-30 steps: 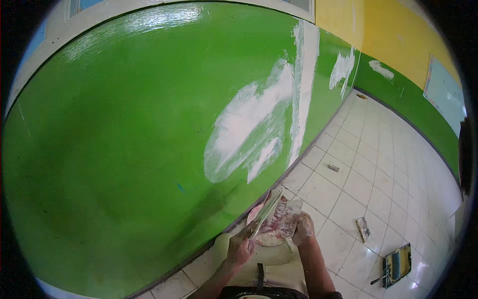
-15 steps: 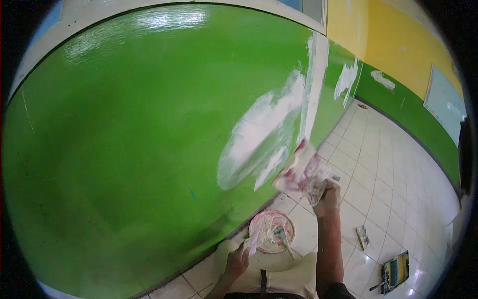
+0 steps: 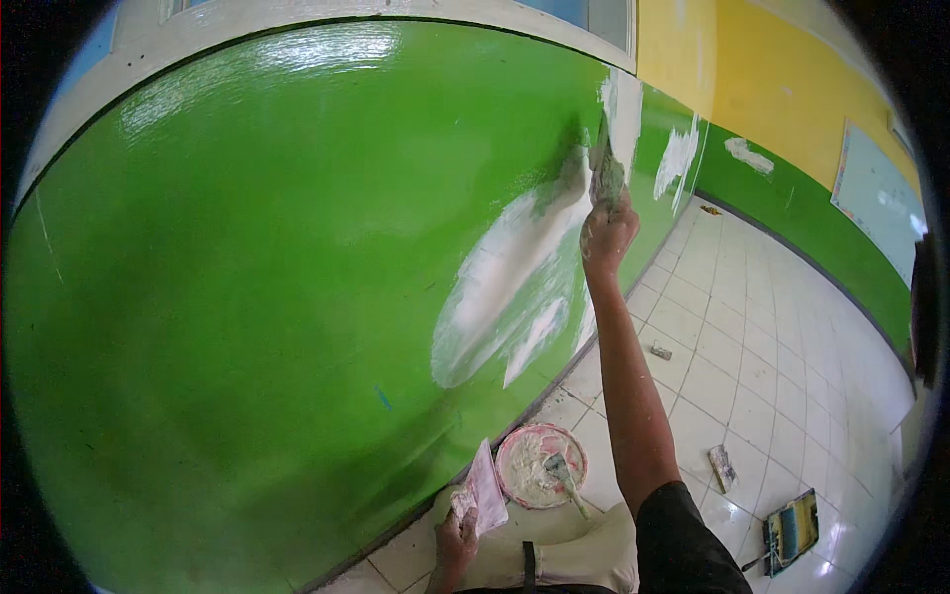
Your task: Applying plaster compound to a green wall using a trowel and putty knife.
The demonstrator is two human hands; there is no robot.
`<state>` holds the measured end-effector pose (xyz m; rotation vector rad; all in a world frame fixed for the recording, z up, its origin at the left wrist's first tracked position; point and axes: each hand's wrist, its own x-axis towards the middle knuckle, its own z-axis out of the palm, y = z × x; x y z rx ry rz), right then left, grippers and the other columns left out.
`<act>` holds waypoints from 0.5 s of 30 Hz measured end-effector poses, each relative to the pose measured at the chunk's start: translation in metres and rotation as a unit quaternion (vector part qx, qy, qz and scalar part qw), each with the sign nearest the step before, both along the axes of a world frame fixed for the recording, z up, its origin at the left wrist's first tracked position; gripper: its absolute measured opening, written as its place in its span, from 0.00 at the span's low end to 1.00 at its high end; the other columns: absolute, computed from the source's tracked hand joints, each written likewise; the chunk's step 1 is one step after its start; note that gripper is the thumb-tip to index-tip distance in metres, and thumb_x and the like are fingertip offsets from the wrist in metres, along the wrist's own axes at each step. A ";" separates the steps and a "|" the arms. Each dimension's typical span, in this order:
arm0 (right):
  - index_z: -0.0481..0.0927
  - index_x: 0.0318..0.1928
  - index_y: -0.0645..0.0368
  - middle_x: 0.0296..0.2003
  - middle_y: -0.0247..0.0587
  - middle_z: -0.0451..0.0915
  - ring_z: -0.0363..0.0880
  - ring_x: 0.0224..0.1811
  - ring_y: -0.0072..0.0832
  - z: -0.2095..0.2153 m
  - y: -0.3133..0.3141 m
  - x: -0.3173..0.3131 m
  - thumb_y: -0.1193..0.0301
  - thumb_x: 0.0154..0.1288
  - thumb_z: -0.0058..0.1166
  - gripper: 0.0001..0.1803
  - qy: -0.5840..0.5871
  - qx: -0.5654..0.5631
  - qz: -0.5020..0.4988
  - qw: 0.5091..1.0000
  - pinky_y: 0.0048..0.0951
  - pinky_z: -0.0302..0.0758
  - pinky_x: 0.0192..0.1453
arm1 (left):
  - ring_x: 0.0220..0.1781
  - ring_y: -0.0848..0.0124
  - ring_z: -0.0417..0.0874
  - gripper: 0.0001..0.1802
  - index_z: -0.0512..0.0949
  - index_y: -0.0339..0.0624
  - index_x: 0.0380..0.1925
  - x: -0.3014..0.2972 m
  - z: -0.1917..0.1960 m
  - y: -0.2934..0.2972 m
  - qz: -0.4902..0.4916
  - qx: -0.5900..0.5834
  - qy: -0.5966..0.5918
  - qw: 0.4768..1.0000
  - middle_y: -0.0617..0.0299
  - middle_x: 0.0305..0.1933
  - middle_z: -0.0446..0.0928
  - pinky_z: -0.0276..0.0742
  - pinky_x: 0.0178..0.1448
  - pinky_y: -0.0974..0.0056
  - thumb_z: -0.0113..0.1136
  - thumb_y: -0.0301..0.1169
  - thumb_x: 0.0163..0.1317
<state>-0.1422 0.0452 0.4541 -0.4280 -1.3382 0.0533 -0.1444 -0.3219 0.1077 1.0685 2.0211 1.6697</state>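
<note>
Held up against the green wall [image 3: 247,277], my right hand [image 3: 609,233] grips a broad putty-smeared scraper [image 3: 606,176], seen nearly edge-on. Its blade is at or very near the wall, by the top of a long white putty patch [image 3: 505,262] and a white vertical strip [image 3: 623,119]. Low by the wall, my left hand [image 3: 455,543] is closed on a flat pinkish-white scraper [image 3: 487,490]. Beside it stands a round tub [image 3: 503,457] of pale putty with pink smears. A putty knife [image 3: 560,471] rests in the tub, its handle toward me.
On the tiled floor [image 3: 762,327] at the right lie a smeared block-like tool [image 3: 722,469], a paint tray [image 3: 794,535] and a small grey piece [image 3: 661,351]. More white patches [image 3: 679,158] mark the wall farther along. A pale board [image 3: 876,198] hangs on the far wall.
My right hand has moved up and forward with the scraper, from above the floor to the wall. My left hand has shifted slightly left and down, turning its scraper.
</note>
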 end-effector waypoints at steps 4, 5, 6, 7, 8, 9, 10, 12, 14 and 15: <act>0.77 0.48 0.63 0.29 0.56 0.79 0.76 0.26 0.35 0.005 -0.004 0.008 0.84 0.56 0.41 0.20 -0.005 -0.082 -0.032 0.996 0.32 0.73 0.35 | 0.27 0.46 0.79 0.16 0.76 0.35 0.38 -0.007 -0.003 -0.010 0.000 -0.050 -0.009 0.999 0.42 0.27 0.77 0.72 0.30 0.53 0.51 0.40 0.65; 0.77 0.48 0.64 0.27 0.55 0.79 0.76 0.25 0.33 0.005 -0.001 0.009 0.84 0.56 0.41 0.19 -0.011 -0.082 -0.045 0.996 0.32 0.73 0.35 | 0.27 0.46 0.79 0.16 0.76 0.35 0.38 -0.011 -0.001 -0.013 -0.009 -0.057 -0.005 0.998 0.42 0.27 0.77 0.72 0.30 0.53 0.51 0.39 0.65; 0.77 0.48 0.64 0.27 0.55 0.79 0.76 0.25 0.33 0.003 0.005 0.009 0.84 0.56 0.41 0.19 -0.012 -0.081 -0.046 0.996 0.32 0.73 0.35 | 0.26 0.47 0.79 0.16 0.76 0.34 0.37 -0.011 0.000 -0.015 -0.018 -0.063 -0.003 0.998 0.42 0.27 0.77 0.71 0.29 0.53 0.51 0.39 0.65; 0.77 0.48 0.64 0.26 0.52 0.78 0.74 0.24 0.32 0.000 0.010 0.007 0.84 0.57 0.42 0.18 0.003 -0.029 -0.010 1.000 0.32 0.72 0.33 | 0.26 0.47 0.79 0.16 0.76 0.34 0.37 -0.010 -0.001 -0.012 -0.019 -0.061 -0.004 0.998 0.42 0.27 0.77 0.71 0.29 0.53 0.51 0.39 0.65; 0.76 0.48 0.65 0.25 0.48 0.78 0.73 0.23 0.30 -0.001 0.016 0.007 0.84 0.57 0.43 0.17 0.018 0.023 0.027 0.999 0.31 0.72 0.31 | 0.23 0.50 0.77 0.17 0.75 0.33 0.33 -0.010 -0.005 -0.008 0.002 -0.018 0.003 1.000 0.45 0.23 0.75 0.69 0.28 0.54 0.52 0.40 0.65; 0.76 0.48 0.65 0.25 0.48 0.78 0.73 0.23 0.30 -0.003 0.013 0.005 0.84 0.57 0.43 0.17 0.017 0.023 0.028 0.999 0.31 0.72 0.31 | 0.20 0.52 0.75 0.19 0.75 0.32 0.29 -0.011 -0.003 -0.006 0.026 0.024 0.011 0.999 0.47 0.19 0.73 0.67 0.27 0.54 0.54 0.41 0.64; 0.76 0.42 0.67 0.24 0.40 0.77 0.70 0.23 0.25 -0.007 0.009 0.004 0.83 0.56 0.44 0.13 0.034 -0.005 0.065 0.997 0.28 0.68 0.29 | 0.20 0.52 0.75 0.19 0.75 0.32 0.29 -0.011 -0.001 -0.006 0.027 0.024 0.010 0.999 0.47 0.19 0.73 0.67 0.27 0.54 0.54 0.41 0.64; 0.76 0.36 0.68 0.23 0.32 0.75 0.66 0.22 0.19 -0.016 -0.004 0.007 0.83 0.55 0.45 0.08 0.053 -0.033 0.104 0.993 0.26 0.64 0.27 | 0.21 0.52 0.75 0.20 0.75 0.33 0.30 -0.013 0.007 -0.009 0.002 -0.037 -0.026 0.999 0.47 0.19 0.73 0.68 0.27 0.54 0.54 0.43 0.64; 0.77 0.34 0.68 0.24 0.28 0.73 0.62 0.22 0.14 -0.026 -0.029 0.006 0.81 0.58 0.46 0.06 0.143 -0.150 0.265 0.942 0.20 0.61 0.26 | 0.18 0.54 0.74 0.17 0.75 0.32 0.32 -0.019 -0.009 -0.009 0.027 -0.011 0.021 0.999 0.47 0.18 0.73 0.68 0.24 0.55 0.54 0.40 0.64; 0.77 0.34 0.68 0.24 0.28 0.73 0.62 0.22 0.14 -0.026 -0.038 0.010 0.81 0.58 0.46 0.06 0.143 -0.151 0.266 0.941 0.20 0.61 0.26 | 0.15 0.56 0.73 0.15 0.75 0.32 0.34 -0.015 -0.008 -0.005 0.041 0.017 0.063 0.997 0.47 0.16 0.72 0.68 0.22 0.56 0.54 0.36 0.63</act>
